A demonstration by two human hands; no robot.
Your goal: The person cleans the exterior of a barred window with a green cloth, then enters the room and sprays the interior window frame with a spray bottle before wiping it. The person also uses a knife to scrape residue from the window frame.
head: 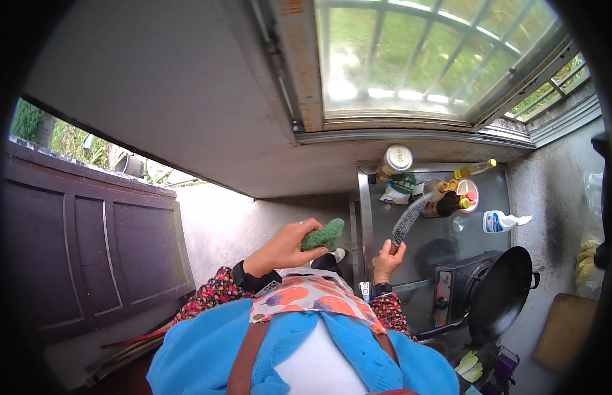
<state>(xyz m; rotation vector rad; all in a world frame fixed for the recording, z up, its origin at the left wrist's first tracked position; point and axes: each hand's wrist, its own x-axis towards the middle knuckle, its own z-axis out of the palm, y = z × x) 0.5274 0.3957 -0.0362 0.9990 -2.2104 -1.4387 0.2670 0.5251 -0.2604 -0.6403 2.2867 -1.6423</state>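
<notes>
My left hand (291,244) grips a green scouring pad (324,236), held in front of my apron. To its right, my right hand (389,259) is closed on the handle of a long, slightly curved tool with a patterned grey blade, which looks like a knife (409,219). The blade points up and away, over the edge of a metal-framed table. The pad and the blade are apart. Beyond the blade's tip, in this view, stand dark sauce bottles (441,205) and a green-and-white bag (400,189).
On the metal-framed table (366,212) are a lidded jar (398,159), an oil bottle (475,169), a white spray bottle (501,221) and a gas stove (456,291) with a black wok (501,296). A barred window is ahead; a dark wooden door (94,242) is at left.
</notes>
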